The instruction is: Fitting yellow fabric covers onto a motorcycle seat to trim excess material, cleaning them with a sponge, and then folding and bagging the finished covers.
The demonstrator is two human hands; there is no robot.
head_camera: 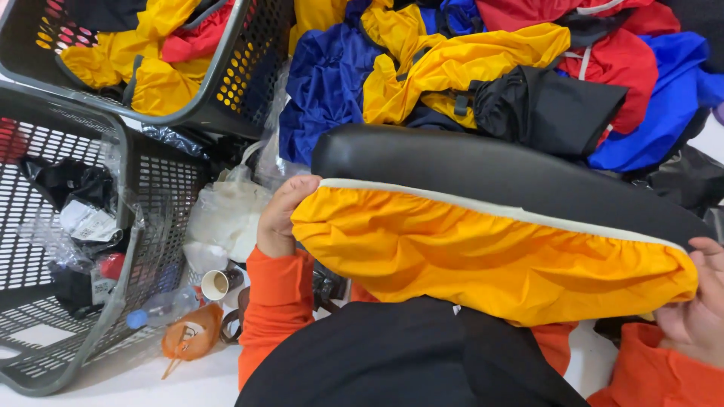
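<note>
A yellow elastic-edged fabric cover is stretched over a long black padded cushion lying across my lap. My left hand grips the cover's left end, thumb over the white hem. At the far right edge, my right hand holds the cover's other end. Both sleeves are orange. The cover hides the cushion's near side.
A pile of yellow, blue, red and black fabric pieces lies beyond the cushion. One grey basket at top left holds yellow and red fabric. Another grey basket at left holds trash. Clear plastic bags, a paper cup and a bottle lie beside it.
</note>
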